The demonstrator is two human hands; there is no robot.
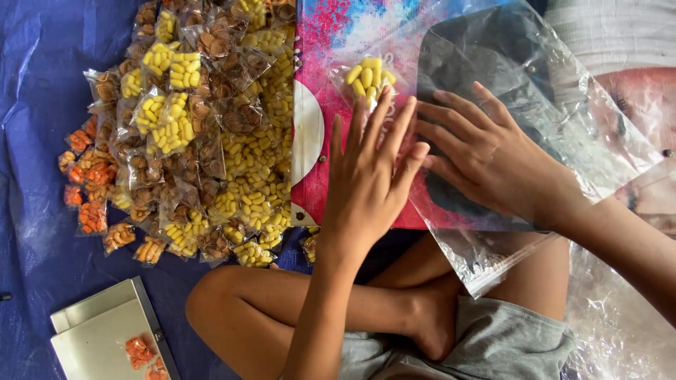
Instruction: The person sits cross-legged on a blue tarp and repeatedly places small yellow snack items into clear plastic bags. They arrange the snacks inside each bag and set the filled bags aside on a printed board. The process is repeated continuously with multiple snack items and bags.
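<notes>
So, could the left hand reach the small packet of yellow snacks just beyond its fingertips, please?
Probably yes: the left hand lies flat with fingers pointing at the yellow snack packet, and nothing sits between them on the board.

the top edge is cutting off the heap of snack packets (204, 134). the left hand (366, 183) is covering part of the pink board (327, 42). the metal tray (98, 338) is running past the bottom edge.

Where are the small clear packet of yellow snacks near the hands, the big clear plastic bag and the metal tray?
small clear packet of yellow snacks (367, 79), head view, middle
big clear plastic bag (563, 91), head view, upper film
metal tray (91, 345), head view, bare surface
</notes>
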